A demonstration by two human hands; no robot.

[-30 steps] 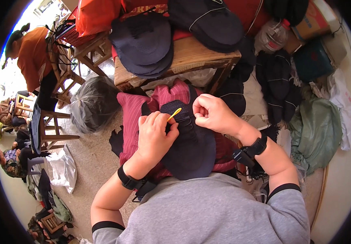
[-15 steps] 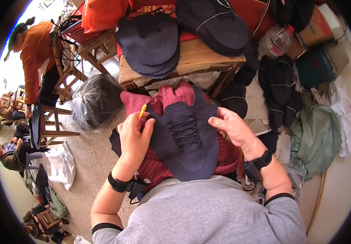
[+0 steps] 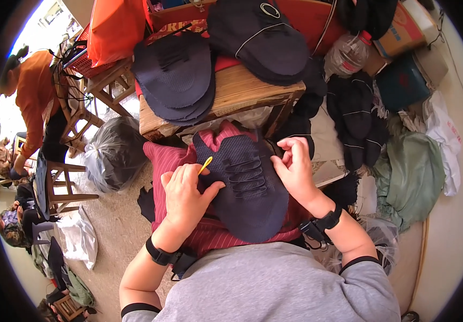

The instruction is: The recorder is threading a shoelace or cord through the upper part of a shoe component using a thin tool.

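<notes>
Pinched between the bunched fingers of the left hand (image 3: 184, 196) is a slim yellow tool (image 3: 205, 165), its end slanting up over the near wing of a dark knitted shoe upper (image 3: 253, 217). On the other side, the right hand (image 3: 297, 169) has its fingers bent and its thumb at or just beside the upper's right edge; whether they are together on a lace or on the fabric, I cannot tell.

In the head view, the upper lies on red pinstriped cloth (image 3: 159, 166) over the person's lap, toe end toward the body, with rows of dark lace (image 3: 245, 177) facing up across its middle. Half a second ago the right hand held the right wing spread outward; now that wing is no longer stretched wide, and the hand has turned with its fingers curled. To my eye, this means a shift from spreading the piece to finer work at its edge, with the lacing itself looking unchanged. Beyond it, similar uppers (image 3: 175, 75) are stacked on a wooden bench (image 3: 237, 86).
</notes>
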